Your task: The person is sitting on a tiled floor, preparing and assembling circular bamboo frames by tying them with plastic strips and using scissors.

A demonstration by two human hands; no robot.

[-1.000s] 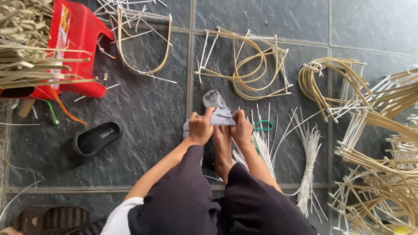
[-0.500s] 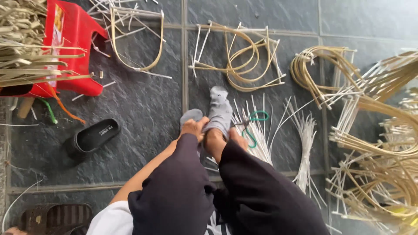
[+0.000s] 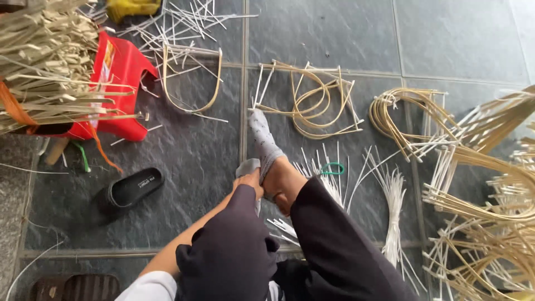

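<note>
Nearest the camera, two dark trouser legs (image 3: 290, 251) fill the bottom of the head view, with a bare forearm running up between them. At the centre, the left hand (image 3: 249, 183) is closed on the cuff of a grey sock (image 3: 263, 146), pinching the bunched fabric by the heel. The right hand is hidden behind the leg and the foot (image 3: 285, 184), so I cannot tell whether it is open or grips anything. The sock sits half on: its toe end points to 12 o'clock over the tile, while the bare heel and ankle show at its lower end.

The sock looks light, soft and stretchy, neither slippery nor fragile; I judge the cuff edge, gathered on both sides of the ankle, to be the best place to take hold.

At 9 o'clock lies a black slipper (image 3: 131, 188) with a small pale label strip on its insole. At 3 o'clock a small green rubber band (image 3: 333, 168) rests on a fan of white cane strips (image 3: 393, 206). Farther out, at 12 o'clock, sit bent cane hoops (image 3: 312, 100); at 10 o'clock a red plastic stool (image 3: 120, 83) carries a yellow-and-white sticker on its top and a bundle of flat straw strips (image 3: 44, 72). At 11 o'clock, on the top edge, a yellow package (image 3: 132, 8) peeks in.
</note>
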